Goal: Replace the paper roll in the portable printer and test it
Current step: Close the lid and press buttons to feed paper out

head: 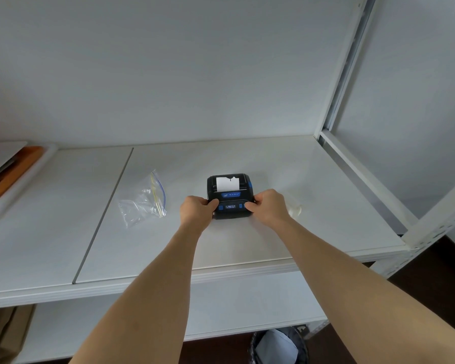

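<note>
Now my left hand (pixel 197 209) and right hand (pixel 268 206) each grip a side of the black portable printer (pixel 230 197), thumbs curled onto its blue buttons, mid-shelf toward the back edge of the white shelf (pixel 247 248). White paper (pixel 227 183) sticks up from its compartment. A clear zip bag (pixel 145 200) lies left, contents unclear.
</note>
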